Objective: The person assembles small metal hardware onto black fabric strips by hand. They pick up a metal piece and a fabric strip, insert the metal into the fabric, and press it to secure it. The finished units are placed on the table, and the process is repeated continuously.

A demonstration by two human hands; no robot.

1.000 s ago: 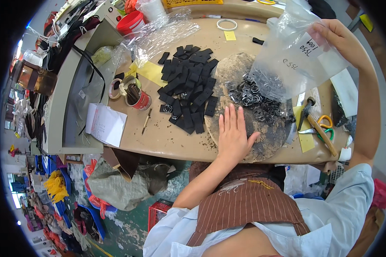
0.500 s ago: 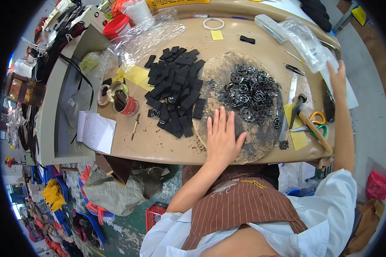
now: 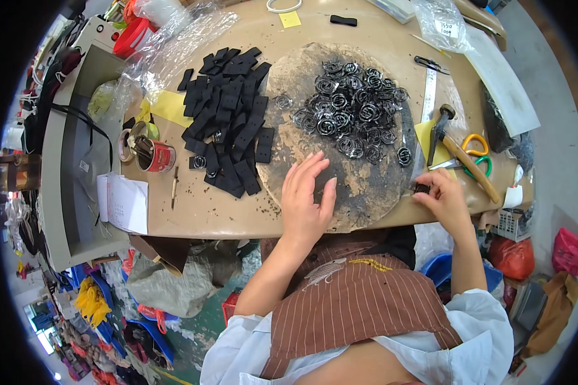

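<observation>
Held L hand [image 3: 307, 196] loosely spread at near L part of round board [image 3: 366, 192], w/ thumb apart from fingers and nothing gripped. Pinched small dark piece [image 3: 422, 188] btw thumb and fingers of R hand [image 3: 444, 194], just R of board and close to near edge of table [image 3: 237, 217]; could not positively ID piece due to cover by fingertips (poss. a dark ring, unconfirmed). Located pile of dark rings [image 3: 359, 106] on board, beyond both hands, and heap of black straps [image 3: 231, 115] to L of board. Rated as main risk: loss of piece over near edge, caused by slack pinch so close to drop. Rated as 2nd risk: scatter of rings, caused by brushing pile w/ L fingertips or bumping board; noted stray ring [image 3: 403, 156] at R rim, near R hand, as most exposed. Rated as 3rd risk: nick or knock to R hand, caused by careless reach toward scissors [image 3: 471, 152] and hammer [image 3: 467, 162], crossed just beyond, w/ blades near R fingers. Rated as 4th risk: mix-up of rings and straps, caused by shoving pile to L; noted single ring [image 3: 199, 162] on straps, easily overlooked as dark on dark.
</observation>
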